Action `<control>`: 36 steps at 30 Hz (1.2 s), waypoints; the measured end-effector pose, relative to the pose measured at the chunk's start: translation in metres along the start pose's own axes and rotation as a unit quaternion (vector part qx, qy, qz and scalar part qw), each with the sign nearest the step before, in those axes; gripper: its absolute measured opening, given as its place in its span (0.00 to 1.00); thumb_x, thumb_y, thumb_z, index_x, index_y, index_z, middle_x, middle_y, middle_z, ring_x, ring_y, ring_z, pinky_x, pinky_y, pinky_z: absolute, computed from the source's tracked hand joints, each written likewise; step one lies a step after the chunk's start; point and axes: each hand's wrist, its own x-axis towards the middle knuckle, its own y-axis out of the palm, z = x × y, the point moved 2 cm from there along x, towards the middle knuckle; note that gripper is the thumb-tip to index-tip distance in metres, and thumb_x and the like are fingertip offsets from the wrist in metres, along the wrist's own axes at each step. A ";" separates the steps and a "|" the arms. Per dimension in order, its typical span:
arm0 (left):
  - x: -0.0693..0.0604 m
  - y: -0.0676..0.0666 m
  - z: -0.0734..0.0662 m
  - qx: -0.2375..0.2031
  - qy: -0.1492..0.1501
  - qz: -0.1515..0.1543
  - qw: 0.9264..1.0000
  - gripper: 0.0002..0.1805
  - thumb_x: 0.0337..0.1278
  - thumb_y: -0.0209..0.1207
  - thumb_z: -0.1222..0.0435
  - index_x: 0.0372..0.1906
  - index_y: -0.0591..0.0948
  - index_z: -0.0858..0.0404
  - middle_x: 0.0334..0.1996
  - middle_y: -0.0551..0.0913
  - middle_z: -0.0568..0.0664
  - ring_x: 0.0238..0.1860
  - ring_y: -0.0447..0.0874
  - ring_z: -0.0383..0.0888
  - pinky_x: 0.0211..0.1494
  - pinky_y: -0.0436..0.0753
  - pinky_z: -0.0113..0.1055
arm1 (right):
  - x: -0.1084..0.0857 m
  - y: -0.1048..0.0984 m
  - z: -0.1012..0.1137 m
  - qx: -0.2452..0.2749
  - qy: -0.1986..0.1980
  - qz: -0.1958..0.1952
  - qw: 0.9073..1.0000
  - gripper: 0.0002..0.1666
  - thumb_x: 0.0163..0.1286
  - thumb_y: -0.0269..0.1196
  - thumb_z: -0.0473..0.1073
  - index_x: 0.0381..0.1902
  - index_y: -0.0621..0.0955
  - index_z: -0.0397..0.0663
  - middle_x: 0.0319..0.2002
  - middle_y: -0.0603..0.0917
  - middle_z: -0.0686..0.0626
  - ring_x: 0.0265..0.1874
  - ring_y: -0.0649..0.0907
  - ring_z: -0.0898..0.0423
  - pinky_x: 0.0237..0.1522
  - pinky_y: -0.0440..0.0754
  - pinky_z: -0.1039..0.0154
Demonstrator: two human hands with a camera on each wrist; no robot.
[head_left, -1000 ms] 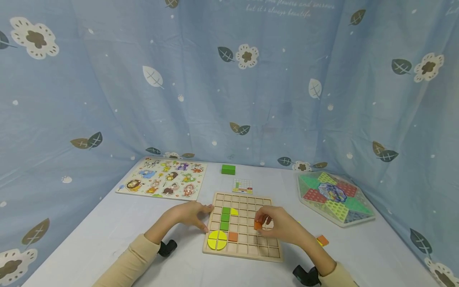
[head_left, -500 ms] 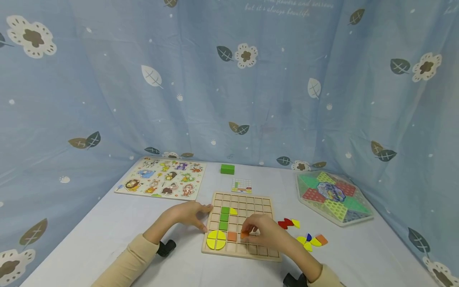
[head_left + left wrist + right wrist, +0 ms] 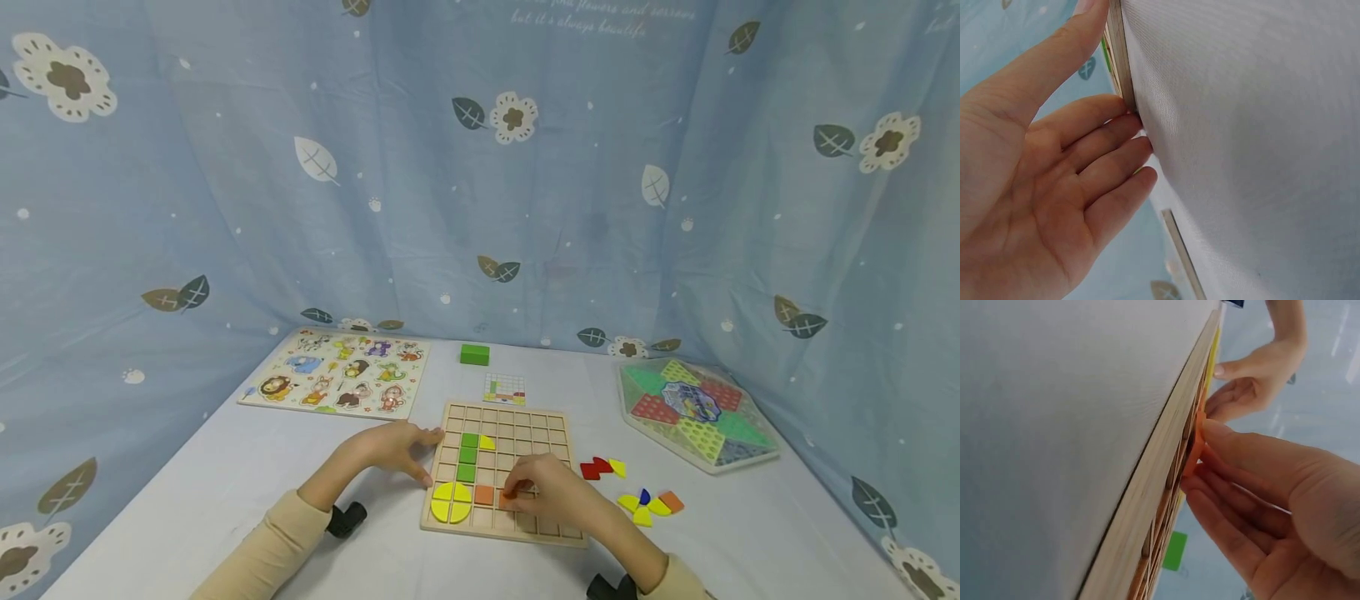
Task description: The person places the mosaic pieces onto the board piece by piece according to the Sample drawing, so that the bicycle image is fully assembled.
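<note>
A wooden grid board (image 3: 517, 432) lies on the white table. My left hand (image 3: 395, 446) touches its left edge with thumb and fingertips, the fingers fairly straight in the left wrist view. Over the lower part of the grid, my right hand (image 3: 558, 492) pinches an orange square tile (image 3: 1195, 447), which is tilted against the board in the right wrist view. Just left of it, another orange tile (image 3: 483, 495) sits in a cell. Yellow quarter pieces (image 3: 452, 502) form a circle at the lower left. Green squares (image 3: 468, 456) stand in a column, with one yellow quarter (image 3: 487, 442) beside them.
Loose red pieces (image 3: 595, 468) and yellow pieces (image 3: 642, 517) lie right of the board, near an orange tile (image 3: 672, 501). Behind are a pattern card (image 3: 505, 388) and green block (image 3: 475, 355). An animal puzzle (image 3: 337, 372) and hexagonal box (image 3: 697, 408) flank them.
My right hand has moved left and down across the grid with the orange tile, to the cell beside the placed orange one. The loose pieces on the right came into view. The left hand stays put.
</note>
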 end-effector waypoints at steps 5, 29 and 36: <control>0.000 0.000 0.000 -0.002 0.001 0.000 1.000 0.43 0.45 0.72 0.53 0.67 0.71 0.66 0.67 0.69 0.54 0.69 0.63 0.56 0.69 0.65 0.50 | -0.002 -0.003 -0.002 0.008 0.021 0.009 1.000 0.07 0.56 0.72 0.37 0.32 0.85 0.51 0.30 0.82 0.62 0.30 0.79 0.65 0.36 0.81 0.72; 0.002 0.002 0.005 0.000 0.003 0.001 1.000 0.44 0.44 0.72 0.52 0.67 0.70 0.65 0.68 0.68 0.54 0.69 0.63 0.56 0.69 0.64 0.49 | -0.002 -0.001 0.000 0.018 0.007 0.018 1.000 0.07 0.57 0.72 0.35 0.27 0.85 0.52 0.27 0.80 0.63 0.27 0.77 0.66 0.30 0.79 0.75; 0.002 0.002 0.004 0.001 0.003 0.001 1.000 0.43 0.45 0.72 0.52 0.67 0.71 0.65 0.68 0.68 0.54 0.69 0.63 0.56 0.69 0.64 0.49 | -0.004 0.001 0.001 0.029 0.007 0.040 0.999 0.07 0.57 0.71 0.37 0.28 0.87 0.56 0.26 0.78 0.66 0.26 0.76 0.65 0.28 0.78 0.74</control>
